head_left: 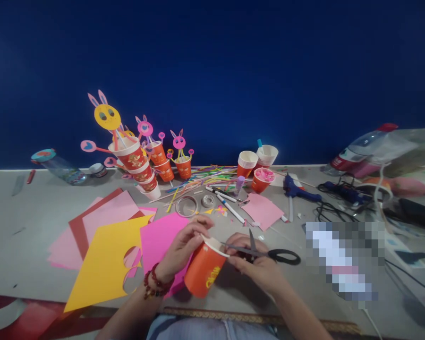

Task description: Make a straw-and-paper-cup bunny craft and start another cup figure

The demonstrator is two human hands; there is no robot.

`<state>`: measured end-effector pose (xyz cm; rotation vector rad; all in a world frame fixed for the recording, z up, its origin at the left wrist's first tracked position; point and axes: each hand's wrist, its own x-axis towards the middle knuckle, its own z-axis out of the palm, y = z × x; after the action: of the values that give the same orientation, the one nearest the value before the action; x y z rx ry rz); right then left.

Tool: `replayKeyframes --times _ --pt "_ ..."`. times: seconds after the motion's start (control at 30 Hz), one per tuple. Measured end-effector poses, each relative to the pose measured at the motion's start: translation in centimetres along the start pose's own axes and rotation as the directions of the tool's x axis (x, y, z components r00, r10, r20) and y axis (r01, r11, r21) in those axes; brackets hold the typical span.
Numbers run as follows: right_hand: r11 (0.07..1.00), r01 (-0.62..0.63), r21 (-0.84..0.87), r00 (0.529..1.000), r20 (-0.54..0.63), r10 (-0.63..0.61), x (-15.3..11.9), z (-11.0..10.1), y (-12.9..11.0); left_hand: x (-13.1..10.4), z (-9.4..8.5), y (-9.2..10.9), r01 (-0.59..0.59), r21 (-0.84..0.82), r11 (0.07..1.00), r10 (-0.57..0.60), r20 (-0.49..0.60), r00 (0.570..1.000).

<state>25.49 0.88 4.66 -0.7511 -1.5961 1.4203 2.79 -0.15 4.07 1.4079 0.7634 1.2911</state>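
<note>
Evidently the key relation is between the orange-red paper cup with yellow lettering (204, 271) and the black-handled metal scissors (258, 253): the cup lies between the two hands, just left of the scissors, near the front edge of the grey tabletop (286, 295). Its long axis slants, the white-rimmed mouth pointing away from the person and a little right, the base nearer the body and to the left. The left hand (187, 241) is nearer the cup and grasps it by the rim's left side, thumb and fingers pinching the wall, the wrist with its dark red bead bracelets (158, 278) angled inward above the bright pink card sheet (165, 231). The right hand (260, 271) grasps the scissors, their blades spread, one aimed leftward at the cup's mouth, the other pointing away; a handle loop juts out to the right. Its thumb lies close to the rim, though whether it touches I cannot tell.
</note>
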Motion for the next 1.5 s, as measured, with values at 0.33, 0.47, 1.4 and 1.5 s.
replayKeyframes --times 0.33,0.47,1.4,1.5 --pt "0.912 0.293 -0.288 0.955 0.033 -0.296 0.3 0.2 -2.3 -2.6 1.0 -0.8 0.221 0.134 0.966 -0.215 -0.055 0.975" --pt "0.959 0.241 -0.149 0.967 -0.043 -0.250 0.5 -0.6 -2.1 -3.4 1.6 -2.0 0.312 -0.302 0.901 -0.320 0.023 0.947" --pt "0.967 -0.121 0.222 0.992 -0.017 0.128 1.2 0.0 -0.9 -0.6 1.2 1.8 -0.092 0.171 0.981 0.084 0.053 0.995" --pt "0.979 -0.090 0.185 0.991 -0.080 0.106 0.9 0.2 -0.6 -0.8 1.0 1.6 -0.079 0.214 0.974 0.073 0.036 0.997"
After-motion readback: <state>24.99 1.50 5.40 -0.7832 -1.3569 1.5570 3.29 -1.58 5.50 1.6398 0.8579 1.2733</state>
